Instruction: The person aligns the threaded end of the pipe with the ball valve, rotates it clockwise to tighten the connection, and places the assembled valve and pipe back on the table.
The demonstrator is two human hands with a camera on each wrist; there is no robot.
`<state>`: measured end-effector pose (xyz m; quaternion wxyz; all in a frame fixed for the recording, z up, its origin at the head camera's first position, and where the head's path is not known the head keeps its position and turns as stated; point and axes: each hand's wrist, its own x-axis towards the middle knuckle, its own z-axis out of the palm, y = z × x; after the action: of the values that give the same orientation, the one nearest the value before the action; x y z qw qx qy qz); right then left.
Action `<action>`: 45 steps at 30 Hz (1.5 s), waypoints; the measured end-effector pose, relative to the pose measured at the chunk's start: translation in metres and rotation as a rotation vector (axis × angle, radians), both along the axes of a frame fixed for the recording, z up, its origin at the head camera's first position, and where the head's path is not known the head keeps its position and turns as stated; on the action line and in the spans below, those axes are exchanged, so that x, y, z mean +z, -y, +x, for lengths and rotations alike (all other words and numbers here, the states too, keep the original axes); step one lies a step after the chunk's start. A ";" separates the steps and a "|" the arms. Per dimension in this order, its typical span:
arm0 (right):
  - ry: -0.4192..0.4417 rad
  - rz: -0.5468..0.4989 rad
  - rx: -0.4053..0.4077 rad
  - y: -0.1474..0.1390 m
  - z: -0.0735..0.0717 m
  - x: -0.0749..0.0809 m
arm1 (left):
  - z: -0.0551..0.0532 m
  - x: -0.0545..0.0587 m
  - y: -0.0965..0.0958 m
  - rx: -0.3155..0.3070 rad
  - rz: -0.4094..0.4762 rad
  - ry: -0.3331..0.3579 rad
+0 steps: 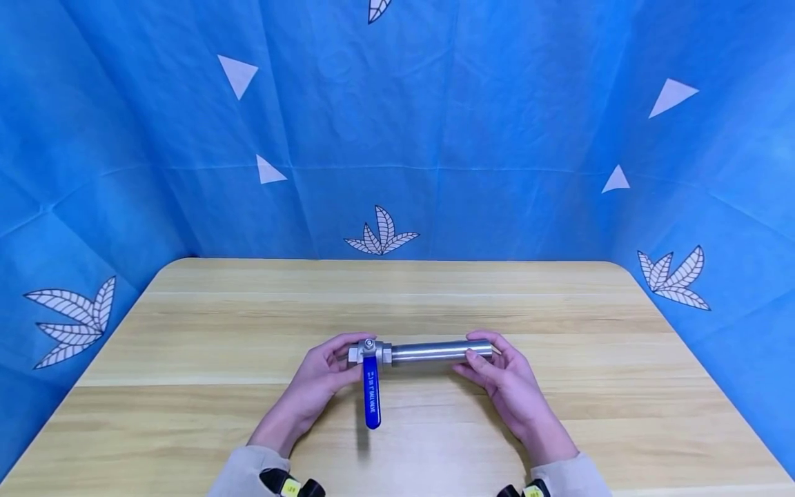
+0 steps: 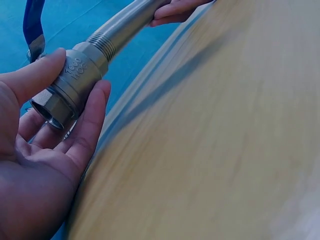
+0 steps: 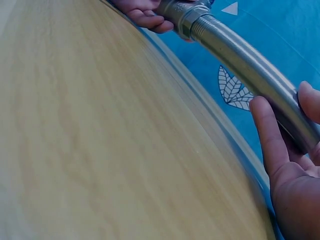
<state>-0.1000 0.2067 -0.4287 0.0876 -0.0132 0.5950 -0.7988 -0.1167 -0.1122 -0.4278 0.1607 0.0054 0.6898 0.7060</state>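
A steel ball valve (image 1: 380, 353) with a blue lever handle (image 1: 371, 397) is joined to a bare metal pipe (image 1: 428, 352). My left hand (image 1: 317, 379) grips the valve body, thumb on the near side and fingers behind and below it. In the left wrist view the valve's open end (image 2: 52, 112) faces my palm, and pipe threads (image 2: 101, 46) show at the other end where the pipe enters. The pipe's far end is held by my right hand (image 1: 506, 379) between thumb and fingers. Both pieces are raised above the table, roughly level, with the lever pointing toward me.
A light wood-grain table (image 1: 217, 345) lies under the hands. Behind it and at both sides hangs a blue cloth (image 1: 373, 124) printed with white triangles and leaves. Dark wrist devices (image 1: 290, 484) sit at the cuffs of both grey sleeves.
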 end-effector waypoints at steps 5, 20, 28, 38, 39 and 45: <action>0.018 0.008 0.023 0.000 0.000 0.000 | 0.000 -0.001 0.002 -0.005 0.022 -0.002; 0.093 0.126 0.026 0.007 0.000 0.000 | 0.003 -0.006 0.009 0.011 0.056 0.053; 0.071 0.103 0.136 0.005 0.005 0.003 | 0.001 -0.009 0.009 -0.001 0.070 0.066; 0.084 0.104 0.157 0.002 0.003 0.004 | 0.000 -0.004 0.010 0.005 0.075 0.062; 0.079 0.117 0.154 0.002 0.003 0.004 | 0.000 -0.004 0.010 0.005 0.080 0.063; 0.058 0.150 0.088 0.004 0.002 0.003 | -0.001 -0.005 0.011 0.016 0.092 0.082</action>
<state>-0.0976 0.2031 -0.4256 0.1407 -0.0098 0.6493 -0.7473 -0.1173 -0.1231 -0.4332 0.1827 -0.0214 0.6495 0.7378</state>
